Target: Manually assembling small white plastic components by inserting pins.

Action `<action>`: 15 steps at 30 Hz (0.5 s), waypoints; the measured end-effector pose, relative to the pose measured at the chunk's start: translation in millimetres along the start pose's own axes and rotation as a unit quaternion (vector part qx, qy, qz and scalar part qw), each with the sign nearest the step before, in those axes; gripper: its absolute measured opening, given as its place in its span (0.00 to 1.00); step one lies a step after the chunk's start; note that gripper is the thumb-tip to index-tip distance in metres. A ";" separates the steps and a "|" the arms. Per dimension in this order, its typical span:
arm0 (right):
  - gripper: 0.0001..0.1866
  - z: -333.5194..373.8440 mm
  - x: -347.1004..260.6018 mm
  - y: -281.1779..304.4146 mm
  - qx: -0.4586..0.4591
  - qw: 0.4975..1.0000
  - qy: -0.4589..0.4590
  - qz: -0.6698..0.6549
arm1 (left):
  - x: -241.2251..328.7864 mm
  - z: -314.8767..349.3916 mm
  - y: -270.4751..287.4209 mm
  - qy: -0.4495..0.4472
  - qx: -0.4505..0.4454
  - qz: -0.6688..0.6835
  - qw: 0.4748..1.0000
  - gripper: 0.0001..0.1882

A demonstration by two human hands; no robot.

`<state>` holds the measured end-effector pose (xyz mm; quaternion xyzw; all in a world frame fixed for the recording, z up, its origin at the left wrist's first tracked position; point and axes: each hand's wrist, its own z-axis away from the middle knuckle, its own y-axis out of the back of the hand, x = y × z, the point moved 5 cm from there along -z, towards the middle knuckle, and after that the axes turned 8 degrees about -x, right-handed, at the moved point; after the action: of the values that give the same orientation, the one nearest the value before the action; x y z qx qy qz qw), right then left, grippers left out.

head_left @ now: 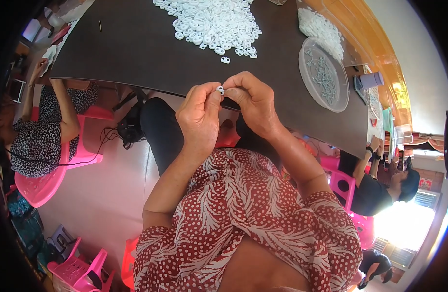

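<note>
Just past the near edge of the dark table (pixel 136 44), my two hands meet fingertip to fingertip. My left hand (pixel 199 117) is closed, pinching a small white plastic piece with holes (pixel 220 90) between thumb and finger. Thumb and forefinger of my right hand (pixel 255 102) press together against the side of that piece; whatever they grip is too small to make out. A large pile of similar white pieces (pixel 216 24) lies ahead on the table, with one loose white piece (pixel 225 60) nearer me.
To the right, a round clear tray (pixel 303 78) holds many small grey metal parts (pixel 326 80). Behind it sit white pieces (pixel 321 31) in a clear bin. A purple cup (pixel 372 80) stands farther right. Other people sit on pink chairs (pixel 39 187) at both sides.
</note>
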<state>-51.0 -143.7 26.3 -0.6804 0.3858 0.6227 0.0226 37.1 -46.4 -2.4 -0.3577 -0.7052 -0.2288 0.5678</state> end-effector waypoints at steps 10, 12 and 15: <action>0.02 3.1 1.5 -6.8 0.031 0.999 0.030 0.020 | -0.7 3.9 0.0 -0.013 0.021 -0.028 0.999 0.05; 0.02 2.9 -2.0 -8.3 0.044 0.997 0.044 0.048 | 0.0 4.5 -0.2 -0.036 0.030 -0.054 0.997 0.05; 0.02 2.5 -4.0 -10.1 0.056 0.993 0.061 0.079 | 3.1 4.6 -2.3 -0.090 0.049 -0.116 0.988 0.05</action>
<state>-47.2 -133.4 24.6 -0.6823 0.4734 0.5570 -0.0125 32.1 -43.8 -0.3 -0.2648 -0.8006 -0.2249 0.4882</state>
